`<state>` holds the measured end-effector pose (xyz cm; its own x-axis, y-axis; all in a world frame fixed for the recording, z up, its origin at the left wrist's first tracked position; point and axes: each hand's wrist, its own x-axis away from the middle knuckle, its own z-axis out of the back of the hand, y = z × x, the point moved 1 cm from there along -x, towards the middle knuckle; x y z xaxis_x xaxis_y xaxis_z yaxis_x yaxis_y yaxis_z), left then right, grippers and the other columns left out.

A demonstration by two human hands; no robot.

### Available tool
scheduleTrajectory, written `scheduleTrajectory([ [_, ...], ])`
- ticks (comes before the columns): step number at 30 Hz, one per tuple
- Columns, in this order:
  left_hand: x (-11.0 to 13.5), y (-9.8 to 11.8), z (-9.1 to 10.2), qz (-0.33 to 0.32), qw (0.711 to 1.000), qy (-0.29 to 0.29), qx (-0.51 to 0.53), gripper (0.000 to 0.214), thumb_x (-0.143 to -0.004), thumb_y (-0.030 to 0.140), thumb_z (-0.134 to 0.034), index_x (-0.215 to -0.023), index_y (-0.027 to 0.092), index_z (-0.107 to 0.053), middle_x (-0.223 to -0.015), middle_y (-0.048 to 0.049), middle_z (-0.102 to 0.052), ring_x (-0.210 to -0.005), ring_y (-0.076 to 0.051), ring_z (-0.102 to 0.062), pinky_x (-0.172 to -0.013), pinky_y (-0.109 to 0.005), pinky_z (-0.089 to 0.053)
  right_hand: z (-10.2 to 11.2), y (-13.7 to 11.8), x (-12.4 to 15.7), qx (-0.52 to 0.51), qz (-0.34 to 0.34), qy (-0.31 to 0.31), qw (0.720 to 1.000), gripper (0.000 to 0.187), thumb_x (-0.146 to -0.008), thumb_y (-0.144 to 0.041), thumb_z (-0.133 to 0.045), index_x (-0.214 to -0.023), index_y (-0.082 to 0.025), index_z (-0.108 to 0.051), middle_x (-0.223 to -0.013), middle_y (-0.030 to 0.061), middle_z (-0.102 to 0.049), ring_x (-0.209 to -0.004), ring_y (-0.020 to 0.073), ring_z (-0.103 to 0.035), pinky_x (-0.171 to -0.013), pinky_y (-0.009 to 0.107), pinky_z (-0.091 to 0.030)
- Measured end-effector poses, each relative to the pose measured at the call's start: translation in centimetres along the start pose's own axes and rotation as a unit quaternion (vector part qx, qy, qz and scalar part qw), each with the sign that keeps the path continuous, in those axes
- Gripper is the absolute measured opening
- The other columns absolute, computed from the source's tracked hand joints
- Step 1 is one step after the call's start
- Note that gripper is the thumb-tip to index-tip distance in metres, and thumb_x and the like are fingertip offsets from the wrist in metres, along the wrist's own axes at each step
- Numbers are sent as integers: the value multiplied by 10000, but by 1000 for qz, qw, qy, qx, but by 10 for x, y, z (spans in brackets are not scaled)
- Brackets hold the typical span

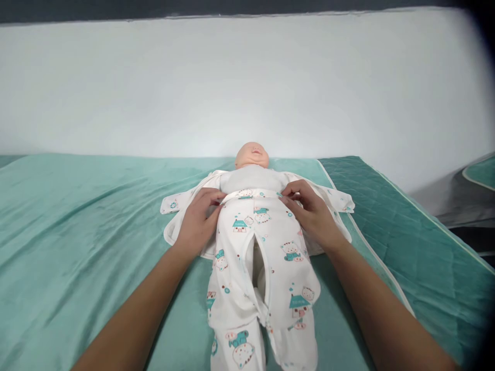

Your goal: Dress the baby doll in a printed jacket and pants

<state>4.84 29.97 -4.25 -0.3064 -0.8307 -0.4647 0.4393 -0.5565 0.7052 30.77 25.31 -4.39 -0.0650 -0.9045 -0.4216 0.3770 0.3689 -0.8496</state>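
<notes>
Head view, left to right: a pale green sheet spreads in loose wrinkles up to a white wall. On it lies a printed white shirt, opened out, one sleeve pointing left. The left hand rests over this side of the shirt, thumb and forefinger clamped on the left end of the waistband.

In the middle the doll lies on its back on the opened shirt, head by the wall, grey torso bare of the shirt. Its white trousers, printed with cats and green-roofed houses, reach up to the belly; a slit gapes between the legs, and the lower part runs to the bottom edge of the view.

The right hand has its fingers clamped on the right end of the waistband. Beyond it the other sleeve points right. Farther right is a darker green quilted mat with a pale border, and at the edge a grey thing, too cut off to name.
</notes>
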Motion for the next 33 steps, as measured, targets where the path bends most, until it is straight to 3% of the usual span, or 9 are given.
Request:
scheduleTrajectory([
  [5, -5, -2, -6, 103, 994, -16, 37, 206, -930, 388, -494, -933, 224, -618, -938, -20, -640, -882, -189, -565, -833, -319, -443, 6, 3, -8, 15, -7, -82, 996, 197, -869, -396, -653, -850, -244, -530, -939, 11, -519, -856, 175, -468, -783, 309, -391],
  [9, -15, -7, -10, 135, 987, -8, 85, 228, -919, 436, -510, -929, 218, -578, -861, -2, -599, -810, -170, -527, -757, -286, -416, 3, 4, -11, 5, -38, -120, 992, 305, -923, -458, -566, -762, -226, -450, -778, -20, -443, -713, 147, -396, -653, 287, -333],
  [15, -34, -17, -20, 184, 964, -20, 193, 238, -884, 441, -560, -886, 202, -561, -772, 21, -532, -686, -131, -450, -644, -250, -371, -9, 15, -36, 56, -59, -50, 995, 319, -936, -474, -525, -754, -223, -451, -697, -41, -411, -677, 137, -386, -630, 281, -306],
  [19, -43, -21, -29, 238, 937, -25, 256, 211, -858, 401, -579, -850, 192, -548, -716, 29, -515, -630, -121, -431, -612, -250, -368, -15, 28, -54, -11, -131, -39, 990, 381, -884, -563, -565, -744, -224, -462, -654, -44, -424, -619, 130, -377, -578, 269, -306],
  [23, -43, -20, -26, 168, 974, -15, 151, 234, -895, 433, -534, -866, 202, -564, -801, 4, -584, -740, -154, -509, -696, -279, -405, -15, 30, -49, -84, -165, -58, 981, 373, -862, -599, -584, -808, -241, -496, -631, -51, -428, -562, 125, -357, -531, 267, -291],
  [26, -42, -15, -20, 20, 999, -18, 27, 239, -943, 427, -474, -885, 210, -554, -998, -41, -630, -967, -196, -555, -874, -318, -410, -12, 27, -44, -2, -71, -40, 997, 302, -890, -531, -577, -816, -240, -545, -736, -15, -512, -693, 163, -473, -662, 306, -391],
  [28, -45, -13, -16, -44, 998, -40, -20, 227, -959, 405, -447, -893, 208, -538, -1188, -79, -618, -1125, -222, -535, -979, -347, -377, -11, 27, -43, 69, 16, -21, 997, 259, -901, -480, -574, -811, -237, -571, -992, 42, -607, -975, 219, -542, -888, 367, -404],
  [31, -57, -15, -14, -12, 995, -79, -65, 248, -974, 424, -394, -928, 220, -527, -1181, -82, -651, -1078, -238, -577, -941, -376, -400, -12, 31, -48, 99, 36, -20, 994, 252, -923, -460, -522, -821, -237, -581, -1312, 61, -577, -1224, 256, -486, -1037, 410, -321],
  [33, -70, -19, -15, 32, 991, -93, -92, 265, -973, 439, -374, -928, 228, -529, -995, -51, -690, -916, -233, -607, -844, -366, -425, -13, 35, -54, 103, -20, -24, 994, 266, -927, -472, -489, -833, -239, -579, -1204, 44, -647, -1100, 246, -559, -944, 383, -376],
])
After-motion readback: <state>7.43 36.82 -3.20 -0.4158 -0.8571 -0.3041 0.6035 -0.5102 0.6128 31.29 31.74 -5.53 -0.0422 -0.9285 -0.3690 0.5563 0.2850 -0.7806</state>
